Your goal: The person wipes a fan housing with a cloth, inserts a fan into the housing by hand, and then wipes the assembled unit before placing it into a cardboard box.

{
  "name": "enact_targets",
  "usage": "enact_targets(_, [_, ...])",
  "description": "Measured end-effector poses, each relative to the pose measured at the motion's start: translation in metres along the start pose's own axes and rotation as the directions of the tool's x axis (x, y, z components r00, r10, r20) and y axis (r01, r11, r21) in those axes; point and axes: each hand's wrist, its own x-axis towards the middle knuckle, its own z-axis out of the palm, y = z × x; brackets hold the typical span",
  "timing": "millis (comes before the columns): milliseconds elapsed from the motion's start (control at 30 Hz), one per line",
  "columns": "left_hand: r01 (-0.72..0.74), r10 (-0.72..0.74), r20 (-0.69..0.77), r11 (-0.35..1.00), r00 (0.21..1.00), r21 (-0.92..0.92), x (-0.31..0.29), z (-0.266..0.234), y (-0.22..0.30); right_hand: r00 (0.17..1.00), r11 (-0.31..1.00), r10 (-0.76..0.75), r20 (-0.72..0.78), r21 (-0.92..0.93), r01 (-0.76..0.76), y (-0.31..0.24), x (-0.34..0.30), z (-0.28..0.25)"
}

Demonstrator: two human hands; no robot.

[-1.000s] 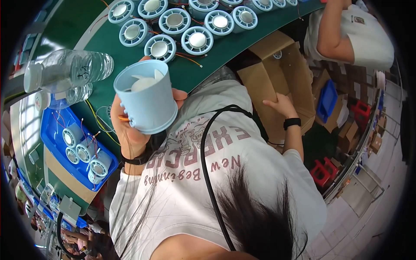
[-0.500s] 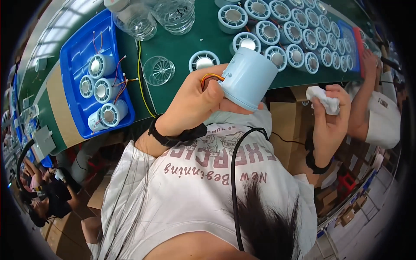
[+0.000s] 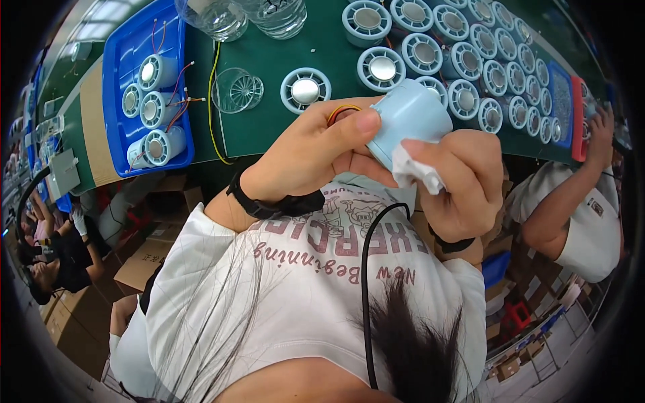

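Tilted above the table's near edge is a light blue cylindrical motor housing (image 3: 410, 117), gripped by my left hand (image 3: 306, 151) with the thumb on its side. Orange, yellow and dark wires (image 3: 341, 111) come out between the housing and that hand. My right hand (image 3: 467, 185) pinches a crumpled white wipe (image 3: 414, 168) against the housing's lower right side. Behind the left hand, a similar blue unit with a round silver centre (image 3: 306, 91) stands on the green table. The housing's far end is turned away from view.
Many like units (image 3: 463, 60) stand in rows at the back right. A blue tray (image 3: 121, 70) at left holds several more with wires. A clear round dish (image 3: 237, 91), clear plastic containers (image 3: 275, 17) and a yellow-green cable (image 3: 213, 101) lie between. A co-worker's arm (image 3: 571, 181) reaches in at right.
My right hand has moved left and brought the white wipe onto the housing. The housing has shifted slightly right and tilted in my left hand.
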Motion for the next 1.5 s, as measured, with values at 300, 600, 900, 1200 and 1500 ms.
enact_targets(300, [0.013,-0.006,-0.042,0.988,0.999,0.154,-0.001,-0.005,-0.003,0.989,0.970,0.117,-0.094,-0.204,-0.134,0.002,-0.011,0.014])
enact_targets(600, [0.034,-0.043,0.084,0.995,0.996,0.099,-0.029,-0.013,0.008,0.793,0.828,0.488,-0.365,-0.095,-0.553,0.025,-0.032,0.036])
enact_targets(900, [-0.052,0.065,0.163,0.995,0.984,-0.082,-0.057,-0.031,0.014,0.840,0.936,0.246,-0.483,-0.106,-0.335,-0.049,0.001,0.033])
enact_targets(1200, [-0.033,0.089,0.217,0.968,0.972,-0.247,-0.078,-0.050,0.009,0.962,0.921,0.149,-0.228,-0.322,-0.219,-0.041,0.021,0.053])
enact_targets(1500, [-0.296,0.295,-0.148,0.955,0.944,0.017,-0.097,-0.053,0.026,0.961,0.963,-0.155,0.231,-0.182,0.199,-0.052,0.004,0.075])
